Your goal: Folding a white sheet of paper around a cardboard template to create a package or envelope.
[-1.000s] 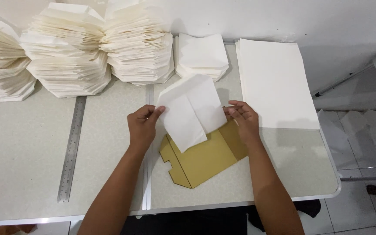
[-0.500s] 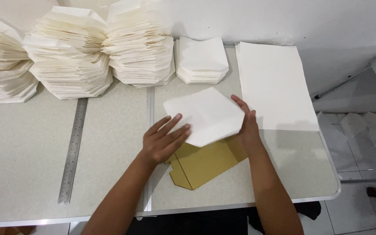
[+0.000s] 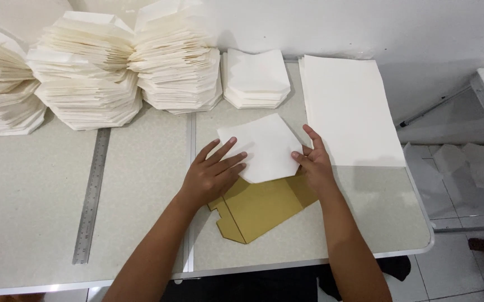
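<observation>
Head view — why is the left hand (image 3: 211, 176) flat like that?

— Its fingers are spread and pressed on the folded white paper (image 3: 261, 146), pinning it over the brown card template (image 3: 259, 207) so it can't slide.

— And the right hand (image 3: 315, 165)?

— It steadies the paper's right edge, thumb and fingertips closed lightly against it.

— Where does the paper sit?

— Mid-table (image 3: 365, 223), between the blank sheets (image 3: 348, 109) on the right and the steel ruler (image 3: 91, 196) on the left, below the folded stacks (image 3: 256, 81).
</observation>
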